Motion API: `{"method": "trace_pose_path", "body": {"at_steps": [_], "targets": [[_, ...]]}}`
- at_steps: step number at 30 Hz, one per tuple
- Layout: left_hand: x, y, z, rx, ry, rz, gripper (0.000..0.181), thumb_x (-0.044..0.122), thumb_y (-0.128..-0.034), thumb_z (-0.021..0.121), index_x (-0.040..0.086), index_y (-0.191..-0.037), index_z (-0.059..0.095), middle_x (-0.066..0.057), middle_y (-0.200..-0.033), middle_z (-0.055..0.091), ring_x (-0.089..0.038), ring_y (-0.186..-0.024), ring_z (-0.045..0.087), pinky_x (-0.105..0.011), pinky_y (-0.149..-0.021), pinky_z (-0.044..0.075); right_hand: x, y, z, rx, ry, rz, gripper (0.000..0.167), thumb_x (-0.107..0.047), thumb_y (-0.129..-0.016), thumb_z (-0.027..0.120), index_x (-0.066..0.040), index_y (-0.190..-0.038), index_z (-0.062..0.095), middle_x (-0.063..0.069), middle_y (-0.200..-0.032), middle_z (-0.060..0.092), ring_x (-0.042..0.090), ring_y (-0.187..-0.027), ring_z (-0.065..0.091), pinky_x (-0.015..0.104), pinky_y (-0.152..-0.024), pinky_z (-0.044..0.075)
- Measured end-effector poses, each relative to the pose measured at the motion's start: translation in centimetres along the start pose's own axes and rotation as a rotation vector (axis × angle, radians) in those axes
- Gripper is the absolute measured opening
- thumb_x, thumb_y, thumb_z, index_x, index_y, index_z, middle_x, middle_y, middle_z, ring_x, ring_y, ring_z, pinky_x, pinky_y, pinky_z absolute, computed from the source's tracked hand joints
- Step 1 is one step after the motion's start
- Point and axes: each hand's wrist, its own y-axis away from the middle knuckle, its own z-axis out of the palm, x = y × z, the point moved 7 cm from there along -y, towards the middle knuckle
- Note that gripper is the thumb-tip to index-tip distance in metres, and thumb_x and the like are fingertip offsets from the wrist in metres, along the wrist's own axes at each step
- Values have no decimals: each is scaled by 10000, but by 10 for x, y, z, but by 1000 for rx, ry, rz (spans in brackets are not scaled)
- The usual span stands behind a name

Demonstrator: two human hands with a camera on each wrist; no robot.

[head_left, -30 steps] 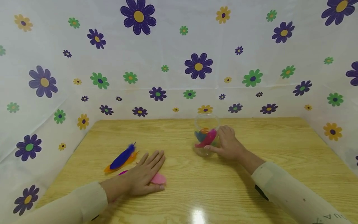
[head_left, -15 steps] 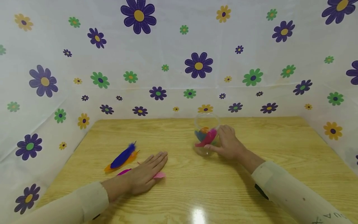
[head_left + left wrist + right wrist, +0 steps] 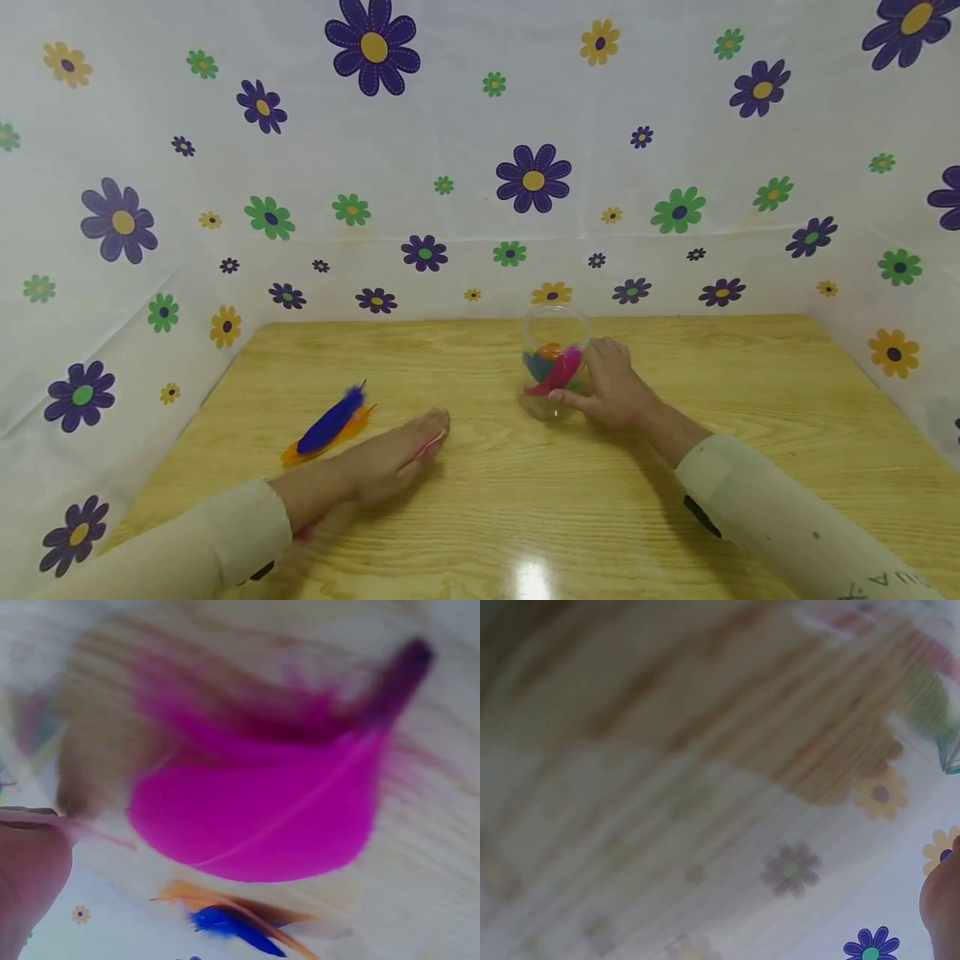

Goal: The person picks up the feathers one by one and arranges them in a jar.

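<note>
My left hand [image 3: 386, 462] is low over the table's left half, turned on its side, and pinches a light pink feather [image 3: 431, 446] between thumb and fingers; the feather's thin shaft [image 3: 105, 836] pokes out in the left wrist view. Beneath that wrist lies a magenta feather [image 3: 262, 817], mostly covered in the head view. My right hand [image 3: 611, 383] grips the side of a clear plastic jar [image 3: 557, 408], which stands upright with pink, teal and orange feathers [image 3: 557, 372] inside. The right wrist view is blurred, with one finger at its edge.
Left of my left hand, a blue feather [image 3: 328, 421] lies across an orange feather [image 3: 292, 455]. The wooden table [image 3: 480, 533] ends at a white flower-printed cloth [image 3: 450, 125] hung behind and along both sides.
My left hand, earlier laid flat over the pink feathers, has tilted onto its side and drawn its fingers together on the light pink feather. The right hand and jar have stayed put.
</note>
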Motion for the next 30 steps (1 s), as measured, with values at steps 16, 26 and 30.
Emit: {"method": "trace_pose_path", "body": {"at_steps": [16,26,30], "targets": [[-1,-14,-25,86,924,-138,514,147,-1108,229,-169,-1509,165,-300,-1578,254,-408,-1481,230,-506,-1201,195,3,0,4,-9,8,6,579,-564,-893,658,-99,-1214,527,75,-1195,570,252,-1094,433,538,-1108,245],[-3,-16,-22,6,1490,-152,520,66,-1090,239,-140,-1534,62,-326,-1587,197,-401,-1488,225,-457,-1210,222,4,0,3,-16,13,13,568,-559,-899,653,-95,-1203,530,77,-1175,567,256,-1105,435,532,-1109,247],[3,-19,-24,-20,1569,-128,521,57,-1084,209,-125,-1541,40,-325,-1595,164,-406,-1494,202,-456,-1220,206,3,0,2,-5,8,9,568,-557,-891,662,-95,-1198,540,87,-1195,577,262,-1115,444,535,-1104,255]]}}
